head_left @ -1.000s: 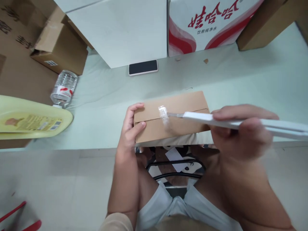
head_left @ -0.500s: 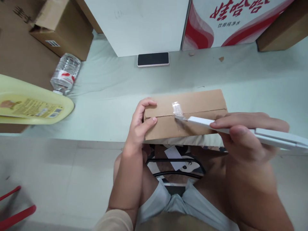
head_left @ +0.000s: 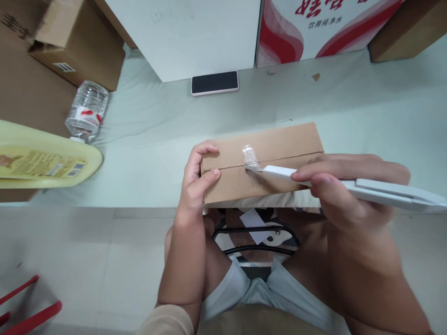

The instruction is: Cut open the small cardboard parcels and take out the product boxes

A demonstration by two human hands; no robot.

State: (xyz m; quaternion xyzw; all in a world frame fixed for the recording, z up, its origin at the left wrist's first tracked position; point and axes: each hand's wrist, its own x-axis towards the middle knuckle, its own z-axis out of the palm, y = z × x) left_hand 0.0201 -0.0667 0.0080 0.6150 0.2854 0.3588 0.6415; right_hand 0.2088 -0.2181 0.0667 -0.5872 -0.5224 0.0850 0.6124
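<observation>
A brown cardboard box (head_left: pixel 279 144) lies at the front edge of the table, a seam running along its top. Across that seam sticks a short strip of clear tape (head_left: pixel 250 156). My left hand (head_left: pixel 197 174) grips the box's left end, thumb on top and fingers round the far side. In my right hand (head_left: pixel 349 190), between thumb and fingers, is a white utility knife (head_left: pixel 279 171). Its blade tip touches the box at the seam, by the lower part of the tape.
A smartphone (head_left: pixel 214 83) lies behind the box, before a white panel (head_left: pixel 199 37) and a red-and-white carton (head_left: pixel 314 32). To the left are a water bottle (head_left: pixel 87 111), a yellow jug (head_left: pixel 52 158) and an open carton (head_left: pixel 80 46). Red legs (head_left: pixel 33 318) stand on the floor.
The view has shifted slightly, so most things sit a little further left. The knife tip stays by the tape at the seam, and both hands keep their holds.
</observation>
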